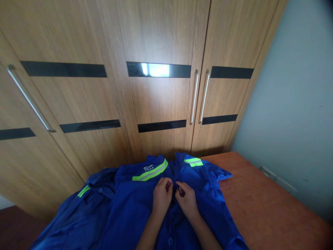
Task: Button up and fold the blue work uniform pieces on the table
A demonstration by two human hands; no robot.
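Observation:
A blue work jacket (pixel 130 208) with yellow-green reflective strips lies spread out before me, its collar end toward the cupboard. My left hand (pixel 163 193) pinches the jacket's front edge near the chest strip. Close beside it on the right, my right hand (pixel 186 198) has its fingers curled and pinched on the opposite front edge. What exactly sits between the fingertips, cloth or a button, is too small to make out. Below the hands, a blue button (pixel 170 241) shows on the front opening. White printing (pixel 148 168) lies above the left strip.
Another blue garment (pixel 80 211) with a reflective strip lies rumpled at the left. A reddish-brown tabletop (pixel 262 201) extends to the right. Wooden cupboard doors (pixel 161 100) with metal handles stand behind it. A pale wall (pixel 291 104) and a socket strip (pixel 277 177) are at the right.

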